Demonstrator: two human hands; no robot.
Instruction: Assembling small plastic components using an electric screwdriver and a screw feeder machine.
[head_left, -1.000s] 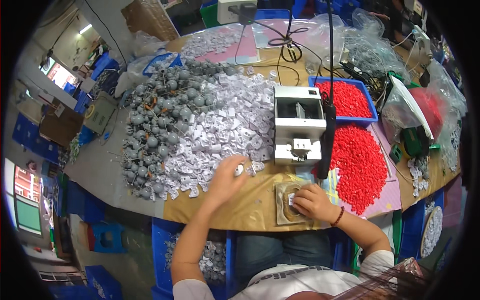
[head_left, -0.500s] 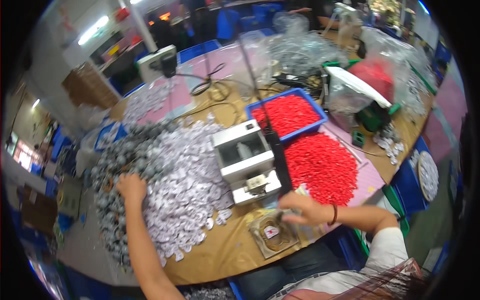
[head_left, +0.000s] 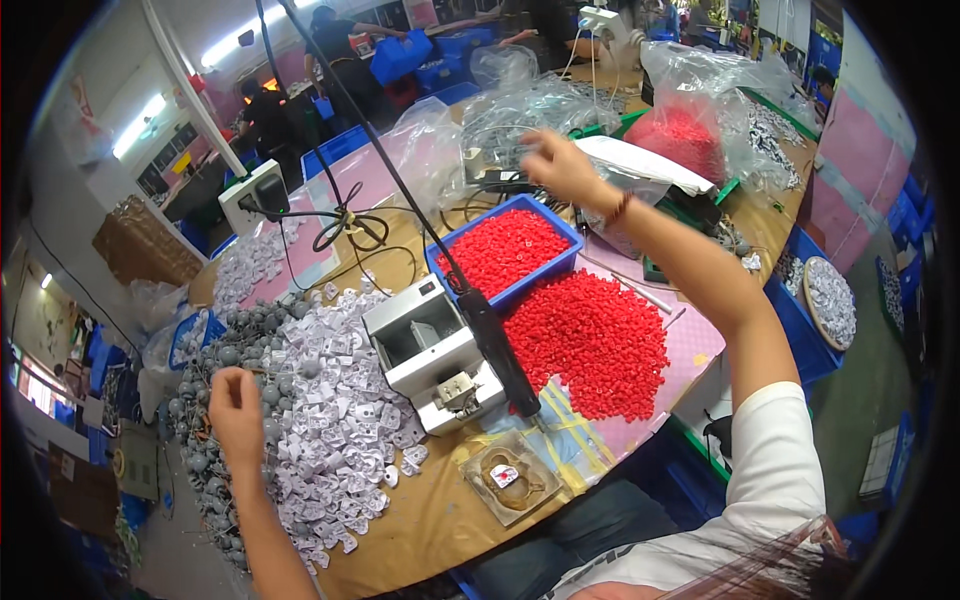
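My left hand (head_left: 237,410) is over the heap of grey ball-shaped pieces (head_left: 195,435) with thin stems, its thumb and fingers pinched together. Whatever may be between those fingertips is hidden. Beside it spreads a pile of small white plastic pieces (head_left: 340,390). My right hand (head_left: 568,172) is raised beyond the blue tray of red pieces (head_left: 573,245), fingers apart and no object visible in them. A square fixture plate (head_left: 480,495) near the front edge bears a white piece (head_left: 504,475) with a red spot. A black stick-shaped tool (head_left: 500,350) on a cord slants beside a white machine (head_left: 410,340).
Loose red pieces (head_left: 590,340) lie right of the machine. Black cables (head_left: 350,225) run from a socket box (head_left: 253,195) behind the piles. Clear plastic bags (head_left: 540,110) and a bag of red pieces (head_left: 680,140) stand at the back. Blue bins (head_left: 800,310) are at the right.
My right hand has moved from beside the fixture plate up and away, past the blue tray. My left hand stays at the grey pieces, its fingertips now lifted into sight. The whole view has shifted.
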